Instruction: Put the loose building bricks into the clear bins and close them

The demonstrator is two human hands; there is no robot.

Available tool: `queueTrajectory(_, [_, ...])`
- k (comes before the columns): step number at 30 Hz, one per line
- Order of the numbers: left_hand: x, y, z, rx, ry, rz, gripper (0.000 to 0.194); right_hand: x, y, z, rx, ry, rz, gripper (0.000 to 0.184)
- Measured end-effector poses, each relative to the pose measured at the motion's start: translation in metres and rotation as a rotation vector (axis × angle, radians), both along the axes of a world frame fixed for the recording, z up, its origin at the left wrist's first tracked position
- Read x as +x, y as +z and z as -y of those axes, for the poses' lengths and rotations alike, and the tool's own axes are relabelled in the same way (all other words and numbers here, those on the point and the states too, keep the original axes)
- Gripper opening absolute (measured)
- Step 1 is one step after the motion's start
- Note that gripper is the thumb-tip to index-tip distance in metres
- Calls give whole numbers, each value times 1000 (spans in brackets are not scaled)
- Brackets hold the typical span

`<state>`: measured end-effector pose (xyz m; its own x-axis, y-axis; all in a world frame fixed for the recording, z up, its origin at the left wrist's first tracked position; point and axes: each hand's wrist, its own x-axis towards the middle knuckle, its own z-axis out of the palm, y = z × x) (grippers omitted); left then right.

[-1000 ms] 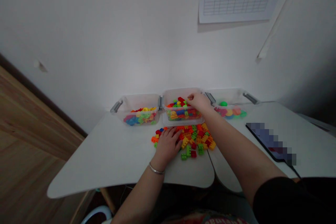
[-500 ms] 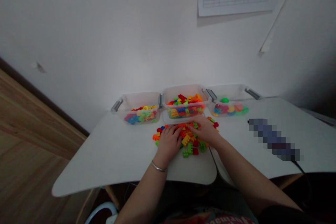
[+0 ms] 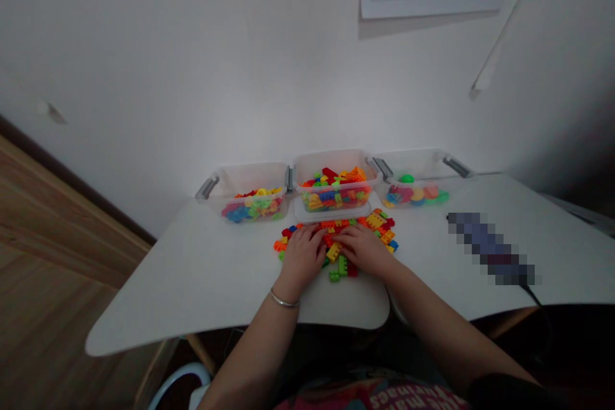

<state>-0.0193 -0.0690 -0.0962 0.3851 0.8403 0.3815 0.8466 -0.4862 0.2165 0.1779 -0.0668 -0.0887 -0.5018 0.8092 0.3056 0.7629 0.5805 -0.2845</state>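
A loose pile of toy building bricks [image 3: 375, 220] in red, orange, yellow, green and blue lies on the white table. My left hand [image 3: 302, 256], with a silver bangle at the wrist, rests palm down on the pile's left side, fingers spread. From the right, my right hand [image 3: 368, 250] lies over the bricks, fingers stretched toward the left hand. Between the two hands show a yellow brick [image 3: 334, 252] and a green brick [image 3: 343, 266]. Bricks under both palms are hidden. Just behind the pile, a clear plastic box [image 3: 307, 159] holds more bricks.
A clear box [image 3: 250, 171] of colourful small pieces stands on the left, another box [image 3: 413, 160] with round coloured pieces on the right. A pixelated dark device [image 3: 490, 250] with a cable lies on the right table. Behind the boxes rises a white wall [image 3: 240, 77].
My right hand has come down from the middle box to the brick pile. Orange bricks now show at that box's right side, where the hand was. My left hand stays on the pile.
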Motion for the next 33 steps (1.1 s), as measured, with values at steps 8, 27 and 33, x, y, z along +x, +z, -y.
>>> queueTrajectory(8, [1,0,0,2,5,-18,36,0,1,-4,-11,30,54,32])
queueTrajectory(27, [0,0,0,22,6,-11,37,14,14,-5,-27,139,-42,30])
queueTrajectory(33, [0,0,1,23,-4,-4,36,24,10,-5,-128,35,-337,27])
